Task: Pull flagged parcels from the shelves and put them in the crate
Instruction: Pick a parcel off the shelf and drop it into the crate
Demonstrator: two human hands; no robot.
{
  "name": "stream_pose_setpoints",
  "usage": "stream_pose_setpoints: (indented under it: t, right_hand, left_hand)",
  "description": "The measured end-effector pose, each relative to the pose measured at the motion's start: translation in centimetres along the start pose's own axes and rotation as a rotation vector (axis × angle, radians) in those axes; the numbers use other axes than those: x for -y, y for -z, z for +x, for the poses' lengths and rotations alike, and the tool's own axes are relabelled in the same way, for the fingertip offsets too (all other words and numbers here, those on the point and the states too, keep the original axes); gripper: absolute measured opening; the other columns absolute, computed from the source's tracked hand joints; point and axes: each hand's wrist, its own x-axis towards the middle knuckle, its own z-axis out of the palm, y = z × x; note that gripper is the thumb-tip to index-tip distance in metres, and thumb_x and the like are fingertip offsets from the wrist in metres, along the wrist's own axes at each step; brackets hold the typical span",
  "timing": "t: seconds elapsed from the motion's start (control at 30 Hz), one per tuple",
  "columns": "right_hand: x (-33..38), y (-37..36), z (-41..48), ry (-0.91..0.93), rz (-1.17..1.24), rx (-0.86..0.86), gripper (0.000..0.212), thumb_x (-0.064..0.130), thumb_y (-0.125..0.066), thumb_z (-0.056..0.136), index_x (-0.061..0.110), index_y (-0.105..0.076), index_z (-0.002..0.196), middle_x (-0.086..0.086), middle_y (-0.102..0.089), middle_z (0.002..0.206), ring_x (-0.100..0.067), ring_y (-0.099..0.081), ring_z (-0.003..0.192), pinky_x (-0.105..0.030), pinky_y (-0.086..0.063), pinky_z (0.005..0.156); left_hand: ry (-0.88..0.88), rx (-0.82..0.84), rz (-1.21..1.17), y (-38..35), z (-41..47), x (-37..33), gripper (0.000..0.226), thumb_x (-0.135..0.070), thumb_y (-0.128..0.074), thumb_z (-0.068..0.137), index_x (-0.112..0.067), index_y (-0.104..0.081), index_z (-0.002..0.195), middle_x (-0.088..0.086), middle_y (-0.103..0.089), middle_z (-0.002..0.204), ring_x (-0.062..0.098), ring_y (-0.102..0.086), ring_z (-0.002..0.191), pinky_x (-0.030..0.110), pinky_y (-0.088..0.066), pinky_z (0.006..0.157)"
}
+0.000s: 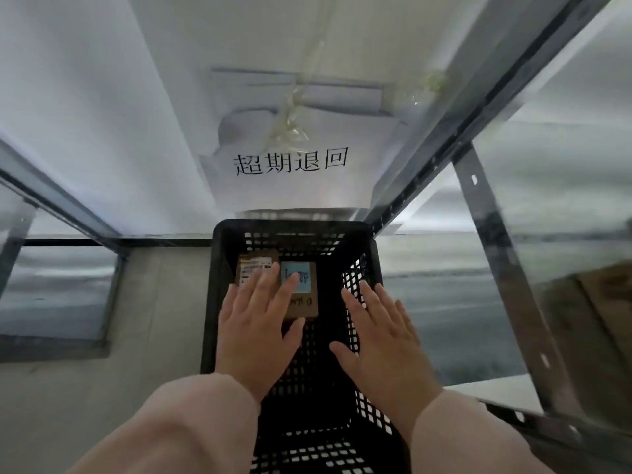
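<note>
A black perforated plastic crate (294, 230) stands on the floor below me. Inside it lies a brown cardboard parcel (304, 307) with a blue sticky note (301, 278) and a white shipping label (251, 268) on top. My left hand (254, 326) is spread flat over the crate, its fingers straight above the parcel; I cannot tell whether it touches. My right hand (379, 336) is also spread flat, over the crate's right wall, holding nothing.
A white paper sign (290, 162) with black characters hangs on the wall behind the crate. Grey metal shelf uprights (506, 268) rise at the right, with a brown box (588, 302) on that shelf. Another shelf frame (61, 206) stands at the left.
</note>
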Motion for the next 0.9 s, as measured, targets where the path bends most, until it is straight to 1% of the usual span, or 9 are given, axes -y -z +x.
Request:
stream_pose_setpoints:
  t: [0.13, 0.27, 0.37, 0.43, 0.57, 0.67, 0.8, 0.83, 0.9]
  right_hand:
    - [0.9, 4.0, -4.0, 0.110, -0.029, -0.063, 0.076, 0.063, -0.031, 0.088, 0.040, 0.008, 0.150, 0.009, 0.014, 0.160, -0.009, 0.026, 0.143, -0.034, 0.018, 0.116]
    - [0.6, 8.4, -9.3, 0.192, -0.031, -0.134, 0.077, 0.061, -0.032, 0.090, 0.037, 0.008, 0.150, 0.008, 0.014, 0.160, -0.011, 0.025, 0.143, -0.037, 0.015, 0.118]
    - [-0.4, 12.3, -14.5, 0.316, -0.034, -0.229, 0.076, 0.061, -0.030, 0.090, 0.036, 0.006, 0.151, 0.007, 0.015, 0.160, -0.011, 0.026, 0.143, -0.038, 0.010, 0.119]
    - [-1.5, 15.0, -18.6, 0.422, -0.017, -0.313, 0.074, 0.059, -0.035, 0.090, 0.034, -0.004, 0.153, 0.006, 0.007, 0.161, -0.011, 0.018, 0.145, -0.039, 0.003, 0.121]
    - [-4.8, 19.7, -26.7, 0.577, 0.048, -0.517, 0.069, 0.052, -0.046, 0.090, 0.026, -0.026, 0.150, 0.000, -0.019, 0.159, -0.016, -0.009, 0.148, -0.043, -0.020, 0.119]
    - [-8.5, 23.2, -31.6, 0.559, 0.117, -0.661, 0.067, 0.051, -0.047, 0.091, 0.024, -0.028, 0.149, -0.002, -0.025, 0.157, -0.017, -0.015, 0.147, -0.045, -0.029, 0.115]
    - [-14.5, 27.9, -36.1, 0.463, 0.088, -0.795, 0.070, 0.047, -0.056, 0.088, 0.019, -0.032, 0.148, -0.004, -0.027, 0.156, -0.018, -0.017, 0.147, -0.048, -0.034, 0.112]
    - [-16.0, 29.2, -37.1, 0.422, 0.084, -0.824, 0.071, 0.049, -0.055, 0.088, 0.021, -0.031, 0.148, -0.003, -0.026, 0.157, -0.018, -0.017, 0.147, -0.049, -0.034, 0.112]
    - [-18.7, 31.5, -38.7, 0.349, 0.075, -0.884, 0.070, 0.057, -0.046, 0.090, 0.027, -0.025, 0.149, 0.001, -0.021, 0.159, -0.015, -0.011, 0.148, -0.048, -0.029, 0.115]
  left_hand:
    - [-0.030, -0.114, 0.064, 6.5, -3.5, -3.3, 0.070, -0.044, -0.066, 0.082, -0.029, -0.039, 0.144, 0.002, -0.042, 0.150, 0.024, -0.036, 0.140, 0.050, -0.025, 0.114]
    - [0.002, -0.190, 0.086, 12.4, -8.2, -8.4, 0.070, -0.041, -0.069, 0.080, -0.027, -0.044, 0.144, 0.002, -0.043, 0.150, 0.025, -0.039, 0.139, 0.051, -0.027, 0.113]
    - [0.006, -0.251, 0.108, 16.2, -12.6, -13.0, 0.064, -0.046, -0.053, 0.086, -0.024, -0.042, 0.145, 0.003, -0.043, 0.150, 0.025, -0.039, 0.139, 0.054, -0.029, 0.113]
    - [0.003, -0.322, 0.114, 18.5, -15.4, -16.2, 0.065, -0.049, -0.044, 0.085, -0.021, -0.043, 0.144, 0.005, -0.045, 0.148, 0.027, -0.041, 0.137, 0.056, -0.033, 0.110]
    - [-0.059, -0.508, 0.132, 22.2, -20.3, -23.4, 0.063, -0.050, -0.047, 0.086, -0.021, -0.044, 0.143, 0.006, -0.044, 0.148, 0.027, -0.042, 0.136, 0.055, -0.035, 0.109]
    - [-0.165, -0.607, 0.116, 24.2, -22.7, -29.7, 0.062, -0.050, -0.047, 0.087, -0.024, -0.043, 0.143, 0.004, -0.042, 0.150, 0.024, -0.040, 0.138, 0.054, -0.034, 0.110]
    - [-0.315, -0.703, 0.087, 26.4, -23.5, -38.3, 0.060, -0.049, -0.051, 0.088, -0.024, -0.046, 0.142, 0.004, -0.046, 0.148, 0.024, -0.041, 0.137, 0.053, -0.038, 0.107]
    - [-0.361, -0.718, 0.083, 27.0, -23.4, -40.3, 0.060, -0.047, -0.054, 0.088, -0.024, -0.044, 0.142, 0.005, -0.046, 0.148, 0.024, -0.041, 0.137, 0.053, -0.038, 0.107]
    - [-0.440, -0.733, 0.089, 28.4, -23.0, -44.5, 0.063, -0.046, -0.056, 0.087, -0.026, -0.038, 0.144, 0.004, -0.044, 0.148, 0.024, -0.040, 0.138, 0.051, -0.037, 0.109]
